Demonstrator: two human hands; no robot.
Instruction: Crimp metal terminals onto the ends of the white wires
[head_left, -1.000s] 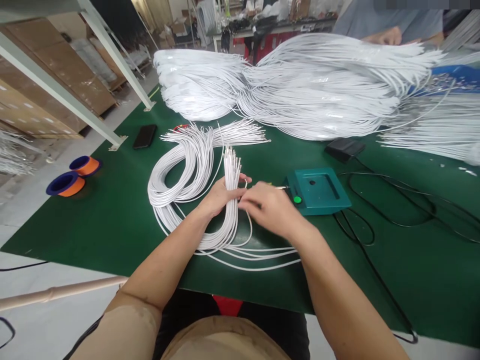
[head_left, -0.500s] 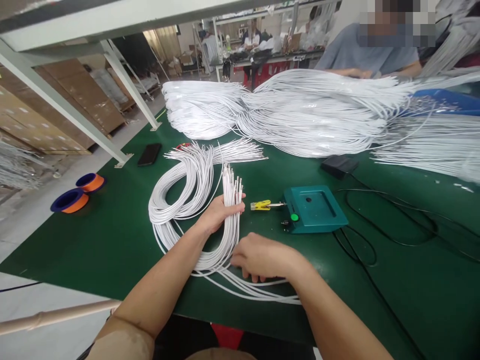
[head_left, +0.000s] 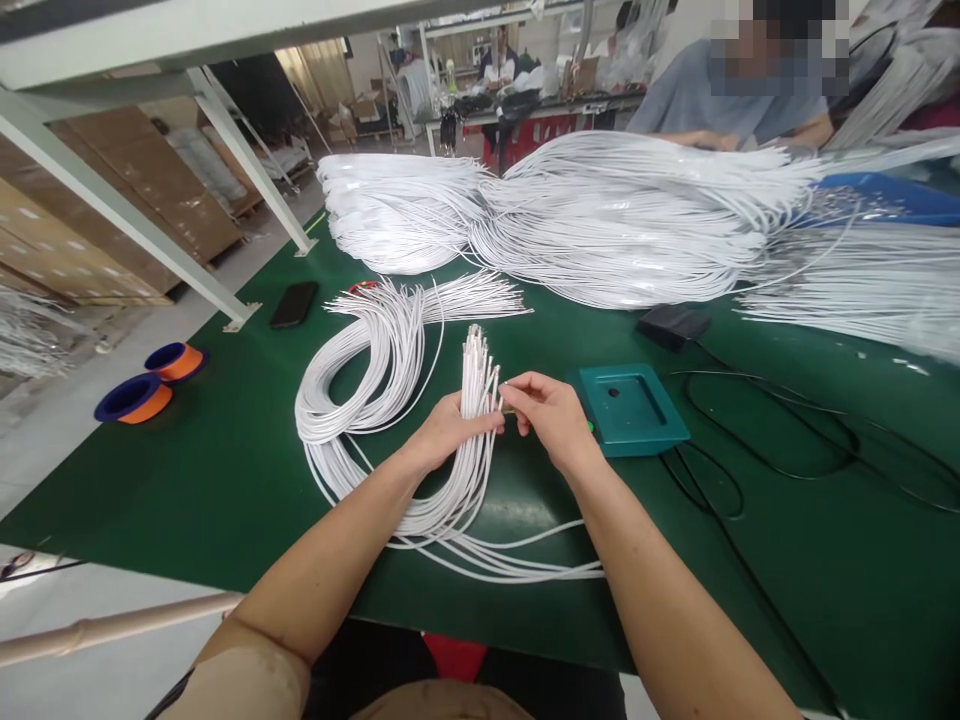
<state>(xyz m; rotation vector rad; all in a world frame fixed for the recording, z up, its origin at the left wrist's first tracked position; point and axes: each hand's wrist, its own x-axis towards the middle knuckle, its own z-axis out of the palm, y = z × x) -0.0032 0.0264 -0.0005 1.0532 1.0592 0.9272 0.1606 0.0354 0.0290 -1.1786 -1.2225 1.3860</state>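
Observation:
My left hand point(head_left: 442, 432) is wrapped round a bundle of thin white cables point(head_left: 475, 375), whose trimmed ends point up and away from me. Below the fist the cables curve left into a larger loose coil point(head_left: 315, 400) on the table. My right hand point(head_left: 547, 415) is at the bundle's right edge, thumb and forefinger pinched on a white cable point(head_left: 495, 385) near its end. A few cables point(head_left: 510, 570) trail off to the right under my right forearm. Behind my right hand sits a teal box-shaped device point(head_left: 637, 415); its yellow clip is almost wholly covered by the hand.
Large heaps of white cables point(head_left: 622, 220) lie across the back of the green table point(head_left: 225, 470). A black phone-like slab point(head_left: 294, 304), orange-and-blue spools point(head_left: 133, 398), a black box point(head_left: 673, 326) and black cords point(head_left: 787, 470) are around. A co-worker point(head_left: 697, 95) sits opposite.
My right hand has moved up from the cables' lower bend to their ends and pinched there. My left hand has shifted slightly right with the bundle.

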